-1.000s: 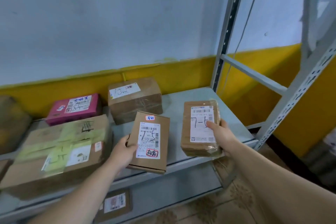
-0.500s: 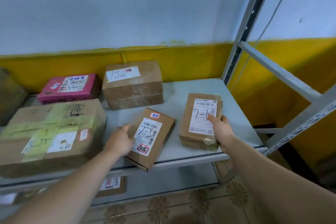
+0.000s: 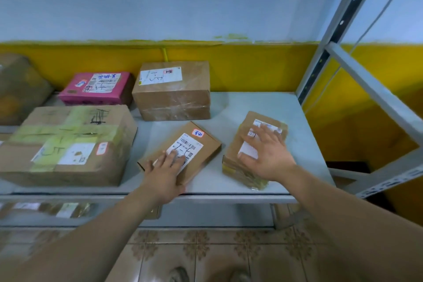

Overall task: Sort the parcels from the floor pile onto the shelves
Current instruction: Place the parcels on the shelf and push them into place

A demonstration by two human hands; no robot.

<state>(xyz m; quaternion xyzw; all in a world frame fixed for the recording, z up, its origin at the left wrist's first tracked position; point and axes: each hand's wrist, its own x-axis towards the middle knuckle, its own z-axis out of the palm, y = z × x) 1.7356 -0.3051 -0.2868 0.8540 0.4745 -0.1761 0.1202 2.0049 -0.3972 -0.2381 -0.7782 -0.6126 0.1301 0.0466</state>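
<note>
Grey metal shelving [image 3: 263, 107] against a blue-and-yellow wall carries two small brown cardboard parcels with white labels near its front edge: the left hand [image 3: 163, 174] lies flat, fingers together, on the slim angled parcel [image 3: 196, 144], and the right hand [image 3: 266, 155] hovers spread over the tape-wrapped parcel [image 3: 233, 158] toward the front right corner. Behind and left sit a larger taped brown box [image 3: 174, 96], a pink carton [image 3: 96, 87] and a big box with yellow-green tape [image 3: 68, 144]. Both small parcels sit close to the front edge, so a careless nudge could likely tip one to the floor.

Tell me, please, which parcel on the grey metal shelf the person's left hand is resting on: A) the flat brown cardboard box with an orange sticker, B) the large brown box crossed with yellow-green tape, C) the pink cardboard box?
A: the left hand lies flat on the flat brown cardboard box with an orange sticker.
</note>
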